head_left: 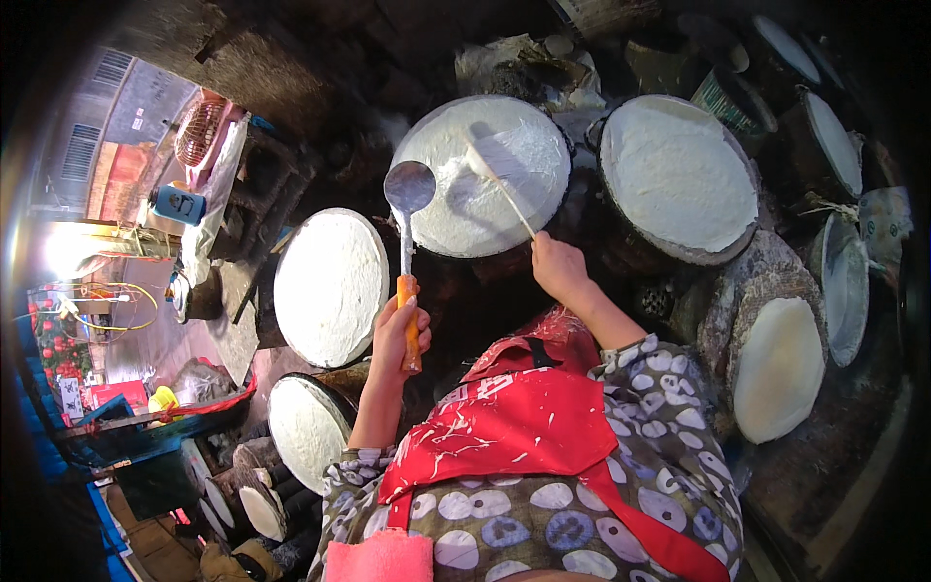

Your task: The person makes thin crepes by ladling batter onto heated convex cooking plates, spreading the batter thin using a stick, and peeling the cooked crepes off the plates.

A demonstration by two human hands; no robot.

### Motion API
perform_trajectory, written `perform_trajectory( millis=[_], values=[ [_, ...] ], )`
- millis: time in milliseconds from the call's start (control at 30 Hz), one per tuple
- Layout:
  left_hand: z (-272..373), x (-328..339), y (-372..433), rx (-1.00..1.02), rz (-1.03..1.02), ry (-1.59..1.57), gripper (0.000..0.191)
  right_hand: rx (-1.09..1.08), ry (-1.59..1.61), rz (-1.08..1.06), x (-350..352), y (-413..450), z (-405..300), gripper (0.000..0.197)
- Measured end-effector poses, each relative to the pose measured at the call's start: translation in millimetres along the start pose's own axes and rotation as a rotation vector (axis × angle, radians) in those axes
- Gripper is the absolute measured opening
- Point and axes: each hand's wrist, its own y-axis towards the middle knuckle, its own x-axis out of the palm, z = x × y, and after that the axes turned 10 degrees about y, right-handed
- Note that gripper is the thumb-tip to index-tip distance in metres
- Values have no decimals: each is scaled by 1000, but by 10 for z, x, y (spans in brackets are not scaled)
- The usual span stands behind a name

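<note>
My left hand grips the orange handle of a metal ladle. The ladle's bowl is held over the left edge of a round pan spread with white batter. Pale residue coats the ladle's neck. In my right hand is a thin stick-handled spreader, whose pale flat end rests on or just above the batter; exact contact cannot be told. The batter has smoother and rougher patches around it, with shadows across the surface.
Right of this pan is another white-covered round pan; two more, a nearer one and a lower one, are at left. A pale round sheet leans at right beside a basin. A blue canister stands far left.
</note>
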Motion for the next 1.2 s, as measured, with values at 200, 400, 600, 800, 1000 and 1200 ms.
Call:
perform_trajectory(
  millis=[200, 400, 600, 800, 1000, 1200],
  values=[
    [39, -27, -10, -3, 6, -5, 27, 109, -79, 42, -409, 282, 430, 23],
    [41, -75, 6, -41, 13, 3, 28, -126, -86, -86, -347, 223, 145, 21],
    [130, -72, 107, -65, 40, 129, 32, 53, -123, -91, -369, 159, 189, 23],
    [171, -18, 219, -109, 32, 197, 32, -98, -49, -75, -183, 48, -22, 21],
    [143, 13, 229, -127, 19, 192, 35, 75, 115, -61, 359, -294, 4, 23],
    [126, 42, 140, -97, 0, -5, 27, 6, 394, -75, 867, -150, -522, 23]
  ],
)
